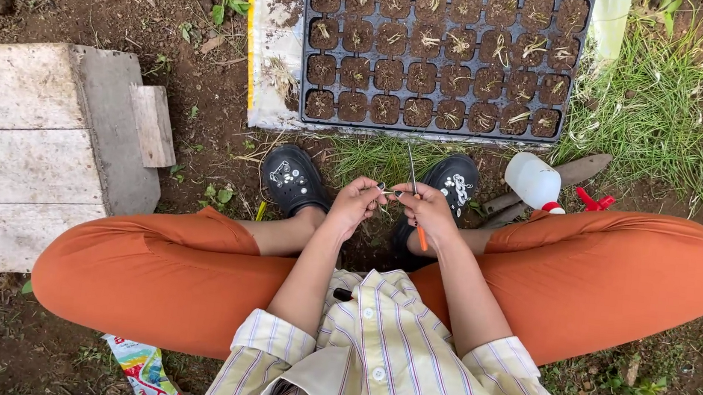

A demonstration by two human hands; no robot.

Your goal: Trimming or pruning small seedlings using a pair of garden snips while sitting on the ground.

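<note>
I sit cross-legged on bare soil in orange trousers. My left hand (pixel 356 203) and my right hand (pixel 424 208) meet in front of my knees, fingertips pinched together on a thin pale seedling stem (pixel 391 194). My right hand also holds a slim tool with a grey metal tip and an orange handle (pixel 414 188), pointing up and away from me. Just beyond my black shoes lies a black seedling tray (pixel 442 56), its cells filled with dark soil and small pale sprouts.
A weathered wooden board platform (pixel 39 142) lies at my left. A white spray bottle with a red trigger (pixel 542 186) rests by my right knee. Grass grows at the right, and a colourful wrapper (pixel 147 373) lies near my left hip.
</note>
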